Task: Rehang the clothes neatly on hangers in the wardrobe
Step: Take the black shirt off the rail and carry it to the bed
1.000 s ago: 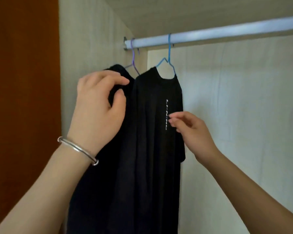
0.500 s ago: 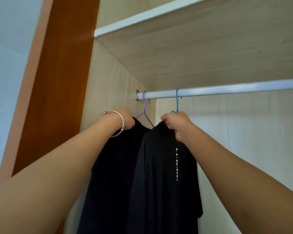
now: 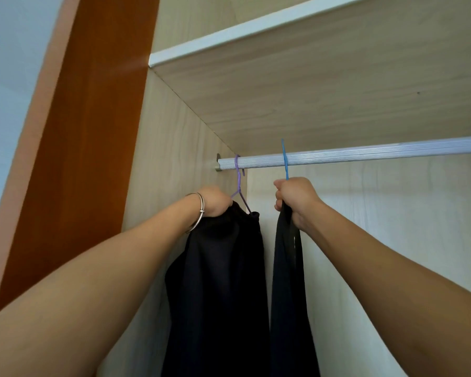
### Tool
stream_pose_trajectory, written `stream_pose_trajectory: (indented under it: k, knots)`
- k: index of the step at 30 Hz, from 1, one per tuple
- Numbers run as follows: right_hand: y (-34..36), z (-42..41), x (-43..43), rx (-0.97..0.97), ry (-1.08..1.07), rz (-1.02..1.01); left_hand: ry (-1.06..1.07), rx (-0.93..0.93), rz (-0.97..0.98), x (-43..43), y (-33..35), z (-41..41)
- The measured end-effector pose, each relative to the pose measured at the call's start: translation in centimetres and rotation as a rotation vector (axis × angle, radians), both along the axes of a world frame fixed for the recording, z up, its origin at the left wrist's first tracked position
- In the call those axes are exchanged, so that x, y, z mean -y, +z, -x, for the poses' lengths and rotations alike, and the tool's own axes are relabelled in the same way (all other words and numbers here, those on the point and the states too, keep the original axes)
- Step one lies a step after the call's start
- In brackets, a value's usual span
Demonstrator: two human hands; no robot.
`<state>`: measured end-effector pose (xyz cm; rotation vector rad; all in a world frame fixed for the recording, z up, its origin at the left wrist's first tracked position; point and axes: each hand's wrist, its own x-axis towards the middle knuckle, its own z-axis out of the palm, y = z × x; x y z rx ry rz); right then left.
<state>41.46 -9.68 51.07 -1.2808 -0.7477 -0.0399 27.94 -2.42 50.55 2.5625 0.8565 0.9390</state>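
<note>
My left hand fist grips black garment below purple wire hanger; right hand clenches blue hanger w/ dark shirt.

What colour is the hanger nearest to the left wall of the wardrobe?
Purple. The head view shows the purple hanger on the rail, beside the left hand.

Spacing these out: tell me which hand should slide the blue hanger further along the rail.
Right hand: it grips the blue hanger below the rail; the left hand holds the other garment.
</note>
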Motion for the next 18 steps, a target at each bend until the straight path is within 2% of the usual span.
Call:
stream_pose_trajectory:
  k: [5,11,18]
  knots:
    - [-0.3,0.6,0.7,0.041,0.024,-0.035,-0.103,0.058,0.007,-0.6,0.6,0.1]
    - [-1.0,2.0,2.2,0.057,0.144,-0.036,-0.047,0.182,-0.007,0.5,2.0,1.5]
    - [-2.4,3.8,1.5,0.081,0.241,0.016,-0.066,0.140,0.017,2.5,-0.5,3.5]
